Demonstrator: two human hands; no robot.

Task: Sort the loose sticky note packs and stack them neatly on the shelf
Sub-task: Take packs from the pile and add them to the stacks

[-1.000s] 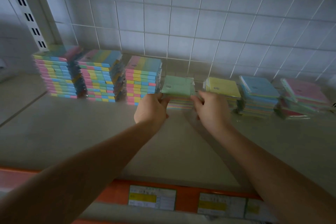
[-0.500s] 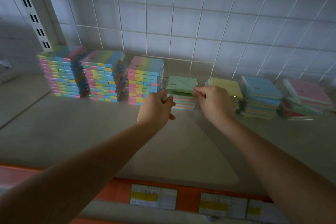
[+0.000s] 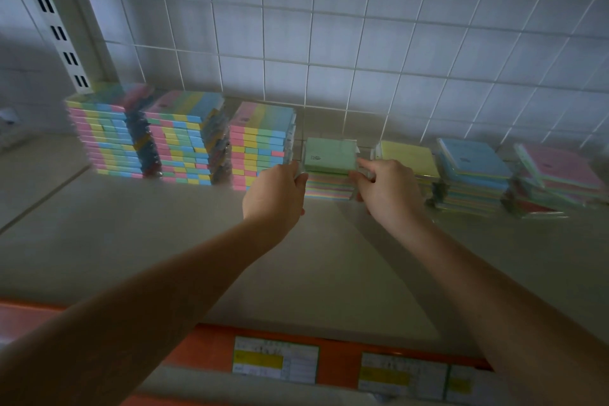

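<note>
Left hand point(image 3: 275, 193) and right hand point(image 3: 385, 189) grasp the green pack point(image 3: 329, 155) atop its stack point(image 3: 328, 188); fingertips hidden, right stacks blurred.

Sticky note packs lined up along the back of the beige shelf point(image 3: 164, 241).
Three tall multicoloured striped stacks point(image 3: 184, 138) stand left; a short stack topped by a green square pack point(image 3: 329, 160) sits mid-row, held at both sides; yellow-topped point(image 3: 408, 158), blue-topped point(image 3: 474, 171) and untidy pink-topped point(image 3: 560, 178) stacks follow right.
</note>
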